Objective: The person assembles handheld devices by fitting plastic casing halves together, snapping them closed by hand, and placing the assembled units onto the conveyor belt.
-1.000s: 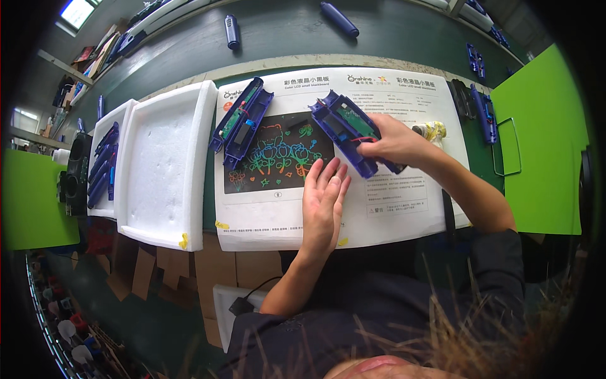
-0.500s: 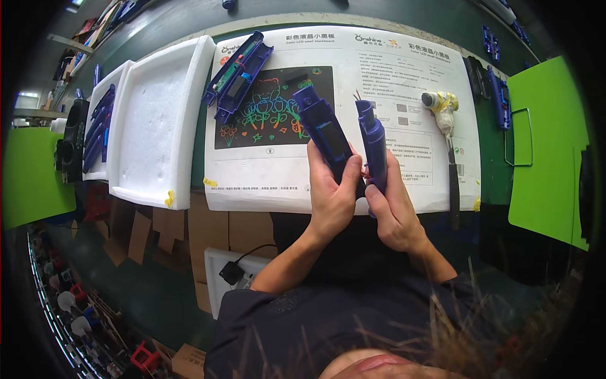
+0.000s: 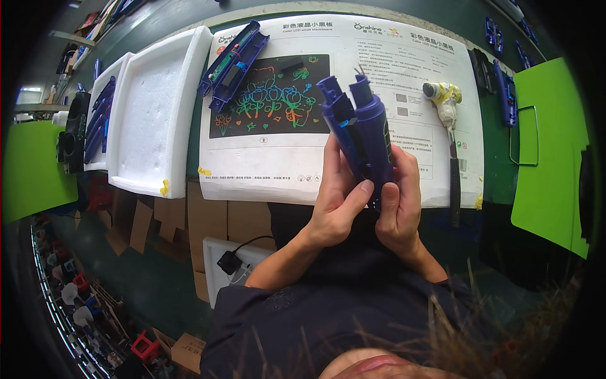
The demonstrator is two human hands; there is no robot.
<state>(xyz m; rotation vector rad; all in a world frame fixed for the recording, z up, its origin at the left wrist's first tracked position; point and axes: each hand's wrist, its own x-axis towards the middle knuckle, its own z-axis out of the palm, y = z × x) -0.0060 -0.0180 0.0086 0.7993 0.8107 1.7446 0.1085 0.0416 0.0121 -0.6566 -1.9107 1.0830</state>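
Note:
Both my hands hold a long dark blue plastic housing (image 3: 361, 129) upright in front of my chest, over the near edge of a white printed sheet (image 3: 404, 69). My left hand (image 3: 336, 202) grips its lower left side with the thumb across the front. My right hand (image 3: 399, 205) wraps the lower right side. The piece looks like two halves pressed together, with small wires at its top end. A second blue housing (image 3: 233, 57) lies opened on the sheet's far left corner.
An empty white foam tray (image 3: 154, 107) lies left of the sheet, another tray with blue parts (image 3: 98, 120) beyond it. A yellow-taped tool (image 3: 447, 114) rests at the right, then a green board (image 3: 549, 145). Cardboard and a small charger (image 3: 228, 262) sit below the table edge.
The blue housing was lifted off the sheet by my right hand, brought toward me, and is now held closer and upright in both hands.

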